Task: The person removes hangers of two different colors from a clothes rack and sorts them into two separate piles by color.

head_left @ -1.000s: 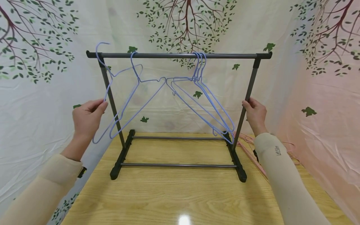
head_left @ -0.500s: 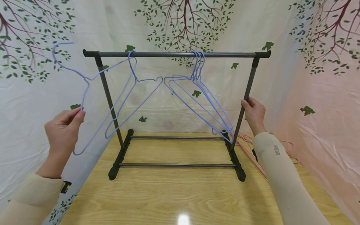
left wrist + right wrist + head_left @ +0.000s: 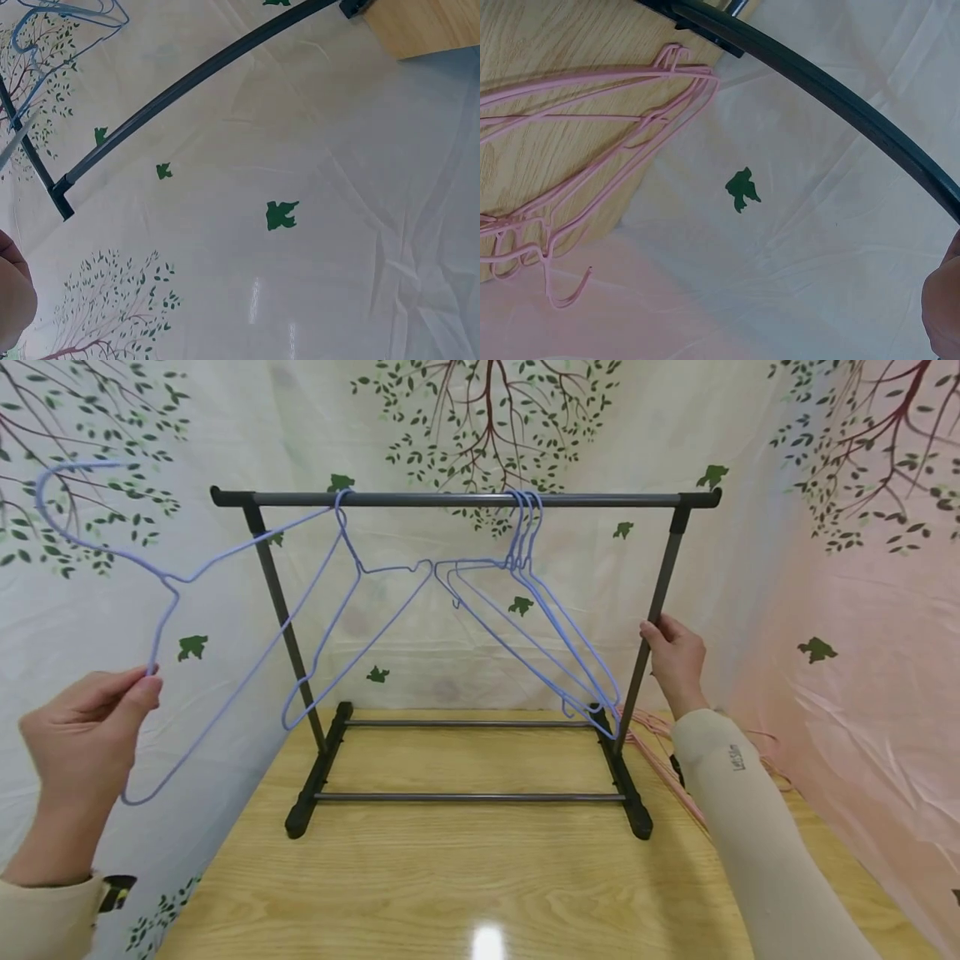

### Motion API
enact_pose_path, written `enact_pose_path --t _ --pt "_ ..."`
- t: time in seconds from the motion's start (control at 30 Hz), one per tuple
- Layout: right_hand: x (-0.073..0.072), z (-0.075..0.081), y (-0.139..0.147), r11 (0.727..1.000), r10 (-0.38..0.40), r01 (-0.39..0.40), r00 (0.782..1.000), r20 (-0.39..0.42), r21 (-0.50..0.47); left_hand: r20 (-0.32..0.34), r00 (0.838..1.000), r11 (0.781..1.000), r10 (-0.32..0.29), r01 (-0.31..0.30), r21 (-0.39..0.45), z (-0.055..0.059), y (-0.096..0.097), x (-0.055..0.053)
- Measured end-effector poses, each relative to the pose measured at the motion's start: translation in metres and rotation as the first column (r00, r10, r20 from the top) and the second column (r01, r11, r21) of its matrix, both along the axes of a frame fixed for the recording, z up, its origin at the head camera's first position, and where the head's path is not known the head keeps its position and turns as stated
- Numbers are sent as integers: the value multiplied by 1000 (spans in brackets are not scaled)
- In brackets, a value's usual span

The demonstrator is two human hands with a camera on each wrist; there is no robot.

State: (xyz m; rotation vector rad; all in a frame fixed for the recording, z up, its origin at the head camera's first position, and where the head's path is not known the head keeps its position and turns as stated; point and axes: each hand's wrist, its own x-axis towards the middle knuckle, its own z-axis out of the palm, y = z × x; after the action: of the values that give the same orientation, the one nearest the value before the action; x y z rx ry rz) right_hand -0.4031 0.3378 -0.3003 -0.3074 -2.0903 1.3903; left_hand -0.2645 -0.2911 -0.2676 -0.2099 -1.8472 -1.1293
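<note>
At the far left of the head view, my left hand [image 3: 90, 735] pinches the side of a blue wire hanger [image 3: 159, 627]. Its hook is off the rack and points up, out to the left of the top bar [image 3: 427, 500]. My right hand [image 3: 675, 664] grips the right upright [image 3: 666, 581] of the black garment rack. One blue hanger [image 3: 378, 570] hangs near the bar's left end. Three more blue hangers [image 3: 517, 565] hang bunched together right of the middle. In the wrist views only part of the left hand [image 3: 15, 292] and right hand [image 3: 941, 307] shows.
The rack stands on a wooden table [image 3: 480, 868], with two lower rods [image 3: 472, 797] joining its feet. Pink hangers [image 3: 675, 73] lie piled on the table by the rack's right side. Behind hangs a pale cloth [image 3: 450, 635] printed with leaves and trees.
My left hand has moved left and slightly down, carrying the blue hanger farther from the rack's left end. The right hand has stayed on the upright.
</note>
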Motion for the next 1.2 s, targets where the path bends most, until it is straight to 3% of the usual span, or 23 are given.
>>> enact_pose_path --t 0.17,0.27,0.4,0.5,0.53,0.6,0.67,0.73,0.77,0.83,0.9,0.97,1.07,1.13,1.2 --pt "-1 0 0 1000 -3 3 1000 -20 4 68 994 996 84 -82 -28 3 -14 11" --pt "-1 -1 0 1000 -7 7 1000 -29 13 62 994 995 95 -95 -11 9 -17 14" --pt "0 -2 1 1000 -5 5 1000 -23 21 45 995 996 91 -92 -1 18 -10 19" --pt "2 -2 0 1000 1 0 1000 -23 25 70 991 993 115 -114 -13 23 -1 23" --pt "2 -2 0 1000 1 -1 1000 -24 26 70 992 994 110 -109 -18 24 1 24" --pt "2 -1 -1 1000 3 -2 1000 -24 28 16 1000 1000 18 -18 -7 24 4 22" --pt "2 0 -2 1000 6 -6 1000 -17 21 -46 996 997 -78 78 -12 24 7 20" --pt "2 1 -2 1000 11 -11 1000 -7 10 -114 975 981 -192 190 -33 24 12 17" --pt "2 2 -2 1000 12 -12 1000 -3 5 -142 955 965 -261 260 -31 24 15 16" --pt "2 2 -2 1000 13 -13 1000 -1 -2 -157 936 949 -315 310 -55 23 23 15" --pt "1 3 -2 1000 12 -12 1000 0 -3 -164 901 916 -402 399 -54 22 32 15" --pt "1 3 -2 1000 7 -7 1000 5 -2 -179 840 857 -512 515 -37 19 41 13" --pt "0 3 -1 1000 2 -2 1000 16 3 -188 761 779 -621 626 -43 13 53 10" --pt "0 3 -1 1000 2 -2 1000 20 3 -183 719 737 -671 674 -51 8 60 8" --pt "0 2 0 1000 7 -7 1000 22 0 -158 701 716 -695 694 -69 3 66 7"
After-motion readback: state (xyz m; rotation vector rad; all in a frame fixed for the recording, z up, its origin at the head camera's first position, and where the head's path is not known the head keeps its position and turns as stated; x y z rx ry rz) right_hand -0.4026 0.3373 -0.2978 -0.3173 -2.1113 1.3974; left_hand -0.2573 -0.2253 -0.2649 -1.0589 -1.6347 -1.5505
